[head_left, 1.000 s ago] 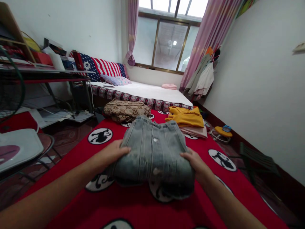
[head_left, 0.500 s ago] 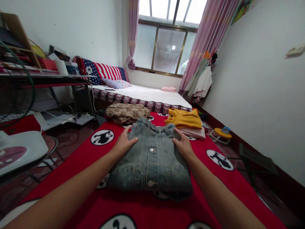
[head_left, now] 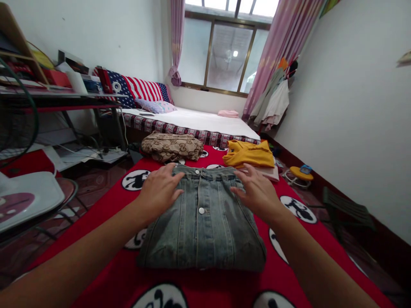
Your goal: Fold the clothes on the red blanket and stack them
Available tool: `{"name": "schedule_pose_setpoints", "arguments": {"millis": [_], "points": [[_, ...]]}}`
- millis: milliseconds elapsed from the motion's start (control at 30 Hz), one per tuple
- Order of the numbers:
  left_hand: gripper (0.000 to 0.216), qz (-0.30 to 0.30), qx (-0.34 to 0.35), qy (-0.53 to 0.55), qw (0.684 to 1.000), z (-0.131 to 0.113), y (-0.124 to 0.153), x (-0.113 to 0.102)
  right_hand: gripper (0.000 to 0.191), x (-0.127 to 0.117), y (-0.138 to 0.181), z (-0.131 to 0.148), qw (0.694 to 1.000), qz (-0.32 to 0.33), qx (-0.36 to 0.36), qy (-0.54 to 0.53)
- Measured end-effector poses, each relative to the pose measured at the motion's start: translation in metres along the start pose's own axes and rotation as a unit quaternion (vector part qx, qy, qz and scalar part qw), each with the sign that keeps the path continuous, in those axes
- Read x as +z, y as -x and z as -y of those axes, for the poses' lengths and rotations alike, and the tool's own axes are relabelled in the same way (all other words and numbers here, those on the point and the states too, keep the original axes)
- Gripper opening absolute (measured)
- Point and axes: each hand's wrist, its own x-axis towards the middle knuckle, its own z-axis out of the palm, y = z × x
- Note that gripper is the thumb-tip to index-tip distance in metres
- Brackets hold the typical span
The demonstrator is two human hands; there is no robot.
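A folded denim jacket, washed blue-grey with round metal buttons down its middle, lies on the red cloth patterned with black-and-white round prints. At its far left corner is my left hand, fingers apart and loosely spread over the edge. My right hand is at the far right corner, also with fingers apart, thumb pointing inward above the denim. Neither hand grips the fabric; whether the fingertips touch it I cannot tell.
Beyond the jacket lie a folded brown patterned garment and a yellow garment on a pale one. A bed stands under the window. To the left are a cluttered desk and a white chair; a yellow stool is at right.
Both hands have loosened from the jacket's far corners and spread their fingers. The jacket's far part has come down, so it lies flatter, with a second button showing near its far edge.
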Motion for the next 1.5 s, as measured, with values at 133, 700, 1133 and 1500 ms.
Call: {"name": "schedule_pose_setpoints", "arguments": {"millis": [133, 700, 1133, 1500], "points": [[0.055, -0.072, 0.074, 0.090, 0.991, -0.026, -0.032, 0.034, 0.054, 0.034, -0.020, 0.019, 0.995, -0.069, -0.017, -0.064], [0.061, -0.111, 0.090, 0.138, 0.980, -0.015, -0.041, 0.105, 0.056, 0.115, -0.017, 0.013, 0.988, -0.115, 0.032, -0.093], [0.063, -0.074, -0.189, 0.111, 0.973, 0.002, -0.046, 0.106, 0.053, 0.129, -0.023, 0.005, 0.978, -0.117, 0.123, -0.119], [0.085, -0.003, -0.308, 0.174, 0.935, 0.018, -0.048, 0.106, 0.086, 0.129, -0.026, -0.010, 0.923, -0.055, 0.330, -0.192]]}}
